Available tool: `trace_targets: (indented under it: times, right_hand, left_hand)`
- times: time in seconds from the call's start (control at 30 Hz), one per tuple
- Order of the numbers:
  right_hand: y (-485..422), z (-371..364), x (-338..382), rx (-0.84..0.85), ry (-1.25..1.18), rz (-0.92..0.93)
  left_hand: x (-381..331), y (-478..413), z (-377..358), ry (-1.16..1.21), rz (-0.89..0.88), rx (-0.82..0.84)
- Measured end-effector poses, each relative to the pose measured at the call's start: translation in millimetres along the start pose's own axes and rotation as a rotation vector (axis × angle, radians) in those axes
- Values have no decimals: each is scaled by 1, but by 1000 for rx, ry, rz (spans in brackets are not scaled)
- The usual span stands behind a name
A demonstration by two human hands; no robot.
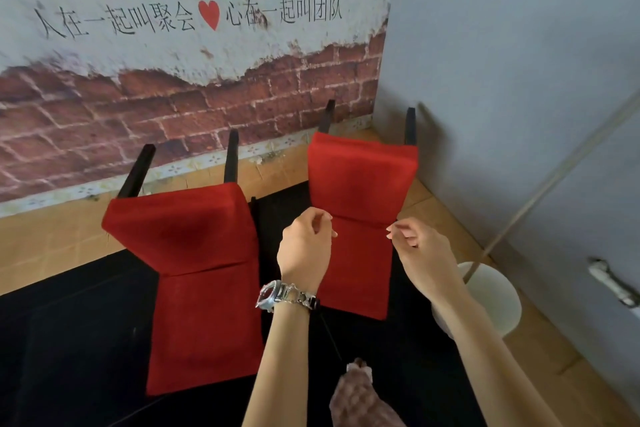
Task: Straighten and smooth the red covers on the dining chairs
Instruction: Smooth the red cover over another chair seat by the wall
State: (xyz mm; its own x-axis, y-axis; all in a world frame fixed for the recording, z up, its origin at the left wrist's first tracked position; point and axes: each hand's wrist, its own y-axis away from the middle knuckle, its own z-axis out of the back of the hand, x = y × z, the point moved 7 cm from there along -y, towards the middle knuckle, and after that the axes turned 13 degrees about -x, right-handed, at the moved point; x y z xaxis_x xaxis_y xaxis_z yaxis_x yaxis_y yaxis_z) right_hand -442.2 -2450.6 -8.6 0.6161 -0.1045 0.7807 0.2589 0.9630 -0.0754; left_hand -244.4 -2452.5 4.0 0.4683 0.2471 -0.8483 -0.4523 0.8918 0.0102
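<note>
Now both hands, left hand (304, 246) and right hand (420, 250), pinch the right red cover (360, 191) at its crease, fabric running away beyond the fingers; the left cover (194, 253) lies leftward, untouched.

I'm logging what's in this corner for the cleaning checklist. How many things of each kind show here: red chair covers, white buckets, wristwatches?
Red chair covers: 2, the left cover and the right cover
White buckets: 1, the bucket
Wristwatches: 1, the watch
Total: 4
</note>
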Motion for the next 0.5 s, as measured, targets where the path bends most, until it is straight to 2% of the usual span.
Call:
trace_targets:
  times: [0.27, 0.5]
  right_hand:
    - [-107, -48, -3, 45, 46, 7]
    - [-163, -99, -10, 97, 160, 63]
  left_hand:
    - [-10, -96, -61, -54, 46, 25]
    - [18, -160, -87, -101, 70, 22]
